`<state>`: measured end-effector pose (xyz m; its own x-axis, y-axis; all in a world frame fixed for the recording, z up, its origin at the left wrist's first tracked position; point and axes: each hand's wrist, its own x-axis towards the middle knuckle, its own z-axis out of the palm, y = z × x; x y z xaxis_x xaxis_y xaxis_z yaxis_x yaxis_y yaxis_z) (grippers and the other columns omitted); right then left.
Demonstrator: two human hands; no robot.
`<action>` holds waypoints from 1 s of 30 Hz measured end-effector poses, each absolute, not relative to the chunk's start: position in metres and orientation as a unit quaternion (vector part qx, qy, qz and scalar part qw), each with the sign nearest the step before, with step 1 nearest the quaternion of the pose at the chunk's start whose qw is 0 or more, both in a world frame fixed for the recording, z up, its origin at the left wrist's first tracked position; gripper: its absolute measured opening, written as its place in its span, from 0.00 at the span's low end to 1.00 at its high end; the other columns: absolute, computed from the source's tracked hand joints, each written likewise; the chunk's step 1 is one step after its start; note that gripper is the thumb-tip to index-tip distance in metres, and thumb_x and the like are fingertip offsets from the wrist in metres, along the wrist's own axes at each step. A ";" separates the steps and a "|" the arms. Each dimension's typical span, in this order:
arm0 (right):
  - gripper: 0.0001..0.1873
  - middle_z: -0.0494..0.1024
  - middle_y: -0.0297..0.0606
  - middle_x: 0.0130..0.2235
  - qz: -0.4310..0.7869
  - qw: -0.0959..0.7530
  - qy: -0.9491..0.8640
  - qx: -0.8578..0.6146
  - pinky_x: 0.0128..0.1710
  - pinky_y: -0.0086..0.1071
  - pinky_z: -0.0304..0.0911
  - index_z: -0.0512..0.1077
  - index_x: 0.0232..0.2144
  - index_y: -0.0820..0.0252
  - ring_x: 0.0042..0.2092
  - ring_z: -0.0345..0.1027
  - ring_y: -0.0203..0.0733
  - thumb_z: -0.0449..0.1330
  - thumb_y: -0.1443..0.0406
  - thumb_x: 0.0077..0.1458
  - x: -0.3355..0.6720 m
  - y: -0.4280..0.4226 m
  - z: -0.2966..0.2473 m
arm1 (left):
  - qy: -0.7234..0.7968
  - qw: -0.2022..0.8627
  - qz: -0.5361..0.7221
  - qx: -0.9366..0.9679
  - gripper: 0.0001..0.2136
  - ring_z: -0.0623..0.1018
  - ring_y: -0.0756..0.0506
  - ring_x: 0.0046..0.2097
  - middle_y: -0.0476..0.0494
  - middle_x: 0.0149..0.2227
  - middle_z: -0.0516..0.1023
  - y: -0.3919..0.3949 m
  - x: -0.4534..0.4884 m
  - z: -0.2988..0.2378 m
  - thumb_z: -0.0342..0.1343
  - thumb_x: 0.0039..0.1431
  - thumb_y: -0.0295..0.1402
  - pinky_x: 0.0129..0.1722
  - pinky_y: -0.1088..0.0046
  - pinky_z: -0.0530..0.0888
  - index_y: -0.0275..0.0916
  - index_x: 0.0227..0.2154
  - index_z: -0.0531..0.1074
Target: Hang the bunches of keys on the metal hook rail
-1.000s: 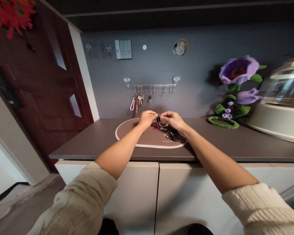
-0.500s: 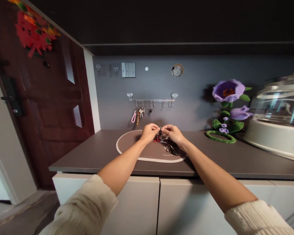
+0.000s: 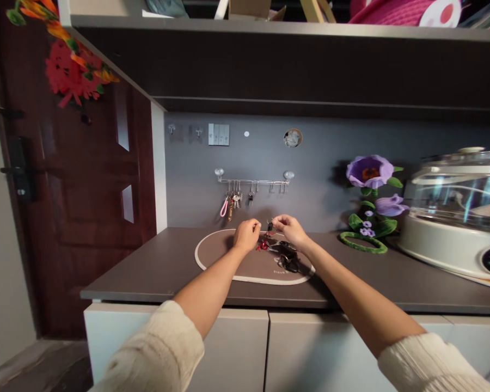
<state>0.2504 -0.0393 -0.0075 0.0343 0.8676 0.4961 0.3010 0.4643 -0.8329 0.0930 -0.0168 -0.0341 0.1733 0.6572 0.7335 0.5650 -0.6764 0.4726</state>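
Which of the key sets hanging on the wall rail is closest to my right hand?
The small dark set, hanging alone near the middle of the rail; the others bunch together farther left, by the pink loop.

small lettering [image 3: 281, 271], brown mat [image 3: 212, 249], not clearly legible

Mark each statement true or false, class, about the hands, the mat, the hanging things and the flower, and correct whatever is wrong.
1. The right hand has a small dark item at its fingertips. True.
2. The left hand is clasped in the right hand. False: a gap separates them.
3. The oval mat has a pale rim. True.
4. The pink loop lies on the mat. False: it hangs from the hook rail on the wall.
5. The purple flower rises above a green ring base. True.
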 end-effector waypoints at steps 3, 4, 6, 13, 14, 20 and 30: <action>0.08 0.69 0.31 0.23 0.239 0.566 -0.635 -0.468 0.30 0.27 0.60 0.65 0.23 0.63 0.26 0.62 0.30 0.59 0.63 0.41 0.250 -0.031 0.007 | 0.424 0.047 0.489 0.761 0.11 0.73 0.48 0.34 0.44 0.31 0.76 -0.016 0.093 -0.034 0.45 0.55 0.33 0.36 0.74 0.66 0.39 0.29 0.73; 0.07 0.69 0.32 0.23 0.240 0.566 -0.629 -0.476 0.29 0.26 0.60 0.65 0.23 0.63 0.25 0.62 0.30 0.59 0.64 0.42 0.249 -0.029 0.013 | 0.429 0.050 0.486 0.760 0.11 0.73 0.48 0.34 0.44 0.31 0.76 -0.015 0.094 -0.035 0.45 0.55 0.32 0.36 0.74 0.66 0.39 0.29 0.73; 0.06 0.69 0.33 0.23 0.237 0.569 -0.622 -0.484 0.28 0.25 0.60 0.65 0.23 0.63 0.26 0.62 0.30 0.58 0.65 0.43 0.246 -0.023 0.024 | 0.436 0.058 0.483 0.757 0.10 0.73 0.48 0.34 0.44 0.31 0.77 -0.014 0.095 -0.036 0.45 0.55 0.32 0.36 0.73 0.66 0.40 0.30 0.73; 0.03 0.70 0.35 0.23 0.209 0.572 -0.601 -0.518 0.25 0.23 0.59 0.64 0.22 0.63 0.26 0.64 0.31 0.56 0.69 0.45 0.236 0.001 0.055 | 0.455 0.085 0.490 0.739 0.11 0.73 0.48 0.32 0.44 0.29 0.77 -0.010 0.097 -0.041 0.45 0.55 0.32 0.34 0.73 0.65 0.39 0.29 0.72; 0.03 0.70 0.35 0.23 0.203 0.572 -0.598 -0.524 0.25 0.23 0.59 0.64 0.22 0.63 0.26 0.64 0.30 0.55 0.69 0.46 0.234 0.005 0.059 | 0.457 0.087 0.490 0.737 0.11 0.73 0.48 0.32 0.44 0.29 0.77 -0.010 0.097 -0.042 0.45 0.55 0.32 0.34 0.74 0.65 0.39 0.28 0.72; 0.04 0.70 0.34 0.23 0.192 0.572 -0.582 -0.545 0.24 0.23 0.59 0.64 0.23 0.63 0.24 0.63 0.29 0.52 0.71 0.47 0.222 0.027 0.073 | 0.470 0.100 0.484 0.731 0.10 0.73 0.48 0.31 0.45 0.28 0.76 -0.010 0.097 -0.043 0.45 0.55 0.32 0.32 0.74 0.64 0.39 0.27 0.72; 0.06 0.68 0.33 0.19 0.211 0.587 -0.556 -0.549 0.22 0.22 0.58 0.65 0.21 0.65 0.21 0.62 0.29 0.52 0.75 0.46 0.209 0.054 0.078 | 0.477 0.091 0.477 0.732 0.10 0.73 0.49 0.31 0.46 0.28 0.77 -0.005 0.098 -0.046 0.45 0.55 0.33 0.32 0.75 0.64 0.40 0.28 0.72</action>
<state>0.2087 0.0537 0.0783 0.2928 0.8581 0.4218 0.3632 0.3082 -0.8793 0.0983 -0.0047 -0.0464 0.0895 0.7858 0.6120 0.6122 -0.5281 0.5885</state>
